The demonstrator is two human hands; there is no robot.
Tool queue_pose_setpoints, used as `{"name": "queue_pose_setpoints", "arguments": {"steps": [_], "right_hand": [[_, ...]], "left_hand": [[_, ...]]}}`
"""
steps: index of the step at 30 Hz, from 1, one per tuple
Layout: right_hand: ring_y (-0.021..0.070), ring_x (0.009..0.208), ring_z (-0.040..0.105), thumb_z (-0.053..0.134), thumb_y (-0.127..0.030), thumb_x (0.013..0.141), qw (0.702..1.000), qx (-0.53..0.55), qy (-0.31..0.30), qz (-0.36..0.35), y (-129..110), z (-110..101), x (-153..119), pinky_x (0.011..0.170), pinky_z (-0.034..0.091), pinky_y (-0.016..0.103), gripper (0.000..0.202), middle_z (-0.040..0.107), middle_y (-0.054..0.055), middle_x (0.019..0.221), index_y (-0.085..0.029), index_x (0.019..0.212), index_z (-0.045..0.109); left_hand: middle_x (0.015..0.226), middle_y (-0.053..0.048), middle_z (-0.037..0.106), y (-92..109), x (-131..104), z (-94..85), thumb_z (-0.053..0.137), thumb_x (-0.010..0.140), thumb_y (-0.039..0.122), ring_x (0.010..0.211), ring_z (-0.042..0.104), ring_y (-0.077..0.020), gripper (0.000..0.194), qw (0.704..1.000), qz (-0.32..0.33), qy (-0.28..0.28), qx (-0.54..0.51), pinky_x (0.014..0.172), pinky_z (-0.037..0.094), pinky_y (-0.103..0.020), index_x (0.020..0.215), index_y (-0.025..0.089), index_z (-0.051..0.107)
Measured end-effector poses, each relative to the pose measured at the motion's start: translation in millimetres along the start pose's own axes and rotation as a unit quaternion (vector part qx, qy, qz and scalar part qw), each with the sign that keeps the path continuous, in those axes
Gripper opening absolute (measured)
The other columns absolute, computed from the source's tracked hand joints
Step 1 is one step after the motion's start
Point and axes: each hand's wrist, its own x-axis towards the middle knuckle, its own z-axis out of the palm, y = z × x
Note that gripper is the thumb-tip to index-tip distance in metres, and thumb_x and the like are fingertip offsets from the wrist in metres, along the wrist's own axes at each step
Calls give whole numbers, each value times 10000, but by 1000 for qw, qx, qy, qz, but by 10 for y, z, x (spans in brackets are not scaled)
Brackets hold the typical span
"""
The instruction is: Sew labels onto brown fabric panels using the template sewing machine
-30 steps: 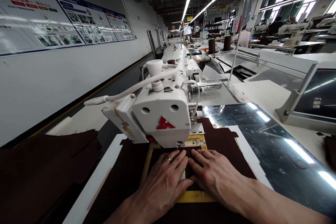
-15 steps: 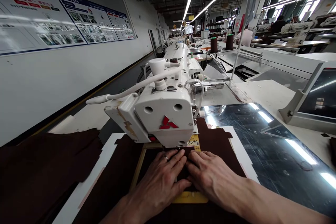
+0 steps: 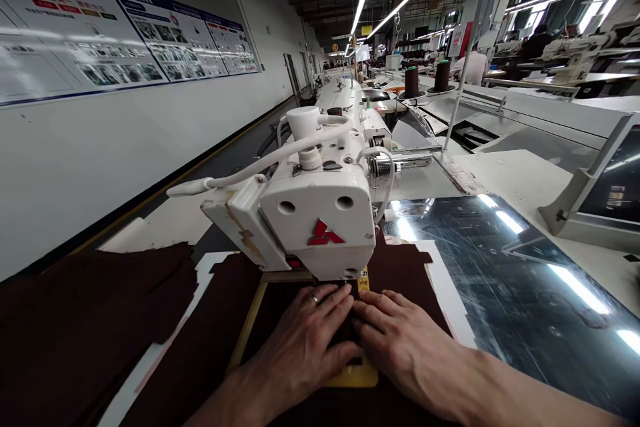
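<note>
Both hands lie flat in front of a white sewing machine head [image 3: 320, 203] with a red emblem. Under them is dark brown fabric [image 3: 400, 268]. My left hand [image 3: 306, 337], a ring on one finger, has its fingers stretched forward on the cloth and its thumb out to the right. Beside it, my right hand [image 3: 413, 340] presses down with straight fingers, its fingertips close to the left hand's. A yellow frame [image 3: 367, 377] lies around the work area, partly covered by the hands. The needle area is hidden behind the machine head. A white sheet [image 3: 453, 307] shows beneath the fabric.
More brown fabric [image 3: 100, 320] lies heaped at the left. A shiny dark plate [image 3: 520, 287] covers the table on the right, with a screen [image 3: 610, 177] beyond it. Brown thread cones [image 3: 411, 82] stand further back. A wall with posters [image 3: 130, 27] runs along the left.
The yellow frame, the brown fabric and the white sheet have shifted left relative to the machine head. Both hands stay flat on the cloth. The view has shifted slightly.
</note>
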Motion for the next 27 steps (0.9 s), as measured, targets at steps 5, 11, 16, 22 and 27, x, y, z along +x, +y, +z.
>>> {"name": "queue_pose_setpoints", "arguments": {"steps": [5,11,16,22,27], "right_hand": [[279,1391,448,432,-271,1082,1000,0,-2,-14,-8,-38,18,1134,394,495,308,518,68,1514,-201,1359,546],[292,1404,443,423,-261,1076,1000,11,-19,-9,-3,-53,20,1139,401,511,324,507,75,1527,-201,1368,552],[315,1411,438,435,-244,1061,999,14,-28,-13,-19,-73,11,1134,407,542,319,501,93,1530,-210,1350,567],[309,1371,481,495,-279,1046,998,37,-37,-32,-31,-140,-11,1148,397,528,232,564,81,1454,-244,1224,640],[301,1314,523,509,-289,1042,997,48,-50,-21,-48,-178,28,1138,406,521,200,621,81,1346,-241,1166,659]], "left_hand": [[1573,-79,480,-47,-22,-33,592,980,539,1430,448,-317,670,1000,-2,-18,-16,1154,424,-550,1536,212,411],[1566,-67,491,-119,-14,-98,641,972,449,1412,470,-306,617,999,19,-32,-27,1163,411,-532,1513,222,450],[1564,-74,490,-202,7,-111,698,933,440,1408,488,-318,677,998,37,-24,-37,1180,381,-526,1527,238,443],[1577,-60,474,-233,81,-173,659,924,577,1399,506,-314,715,996,57,-32,-59,1167,392,-479,1529,261,444],[1517,-61,552,-247,137,-234,707,883,588,1317,587,-290,708,995,68,-13,-75,1100,455,-398,1479,261,509]]}}
